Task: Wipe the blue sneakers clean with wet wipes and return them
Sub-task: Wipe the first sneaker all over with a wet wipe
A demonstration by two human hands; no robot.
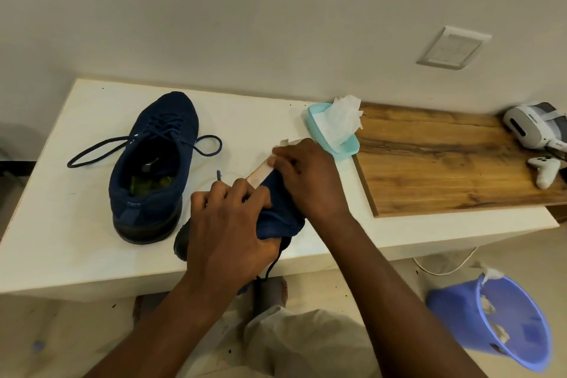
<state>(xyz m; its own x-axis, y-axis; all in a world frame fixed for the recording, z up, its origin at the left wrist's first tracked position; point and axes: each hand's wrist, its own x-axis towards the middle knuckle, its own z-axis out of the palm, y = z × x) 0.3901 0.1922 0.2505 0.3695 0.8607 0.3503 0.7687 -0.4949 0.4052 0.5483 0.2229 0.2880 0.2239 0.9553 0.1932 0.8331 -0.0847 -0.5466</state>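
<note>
One blue sneaker [153,169] stands upright on the white table [61,239], toe toward the wall, laces spread out. The second blue sneaker [276,218] lies on its side near the table's front edge. My left hand [227,227] grips it around the heel and middle. My right hand [306,175] presses a white wet wipe [287,144] against its pale sole edge near the toe. Both hands hide much of this sneaker. A turquoise tray [337,147] holding white wipes [340,120] sits just beyond my right hand.
A wooden board [445,163] covers the table's right part, with a white headset [530,126] and a white controller [546,167] at its far right. A blue bin [460,313] with used wipes stands on the floor at right.
</note>
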